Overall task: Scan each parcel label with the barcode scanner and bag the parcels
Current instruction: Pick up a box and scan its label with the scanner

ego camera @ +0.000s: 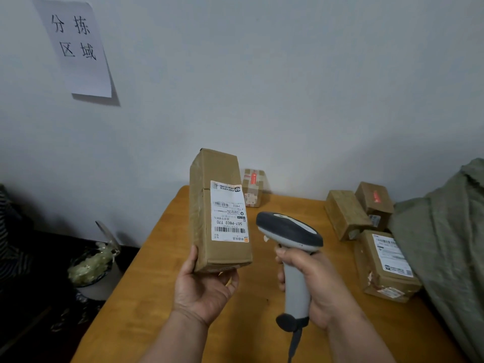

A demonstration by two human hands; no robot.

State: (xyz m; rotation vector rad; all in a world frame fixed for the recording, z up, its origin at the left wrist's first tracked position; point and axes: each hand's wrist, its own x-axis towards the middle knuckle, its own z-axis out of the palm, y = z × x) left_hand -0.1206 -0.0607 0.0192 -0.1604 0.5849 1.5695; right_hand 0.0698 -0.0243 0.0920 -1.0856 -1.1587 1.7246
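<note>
right hand [318, 285] clamped round barcode scanner [290, 247] handle | left hand [203, 289] gripped the long parcel [217, 208] at its base, upright above table [146, 297] | label [228, 212] lay just left of scanner head, facing camera, not the scanner window | judged: turn head toward barcode

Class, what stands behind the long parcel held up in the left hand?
A small taped box stands on the table behind the long parcel; its left part is hidden.

Two bare forearms enter from 6 o'clock, no sleeves, no gloves. Left hand [203, 289] and right hand [318, 286]: no rings, no watch or wristband visible. Short fingernails where seen.
</note>
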